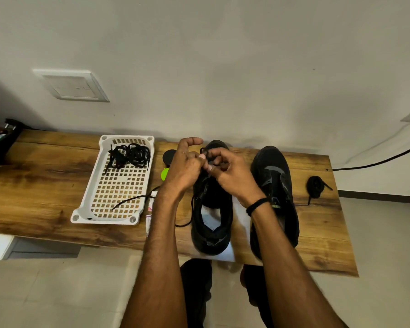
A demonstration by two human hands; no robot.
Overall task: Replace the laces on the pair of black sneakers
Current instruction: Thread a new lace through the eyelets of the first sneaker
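A: Position of the hands?
B: I see the left hand (pixel 185 169) and right hand (pixel 233 178) close together above the open sneaker (pixel 211 228), fingers curled, both pinching its black lace (pixel 204 152).
A: Remaining items?
B: I note the second sneaker (pixel 278 185) just beside it on the wooden table (pixel 45 185); spare laces (pixel 130 155) lie in the white basket (pixel 128 137), one coiled lace (pixel 314 184) apart at right.

Wood grain with a slight sheen on the desk (pixel 45 185). Smooth white perforated plastic for the basket (pixel 82 204). Matt black cloth on left sneaker (pixel 211 245) and right sneaker (pixel 276 176); woven black cord for spare laces (pixel 131 155).
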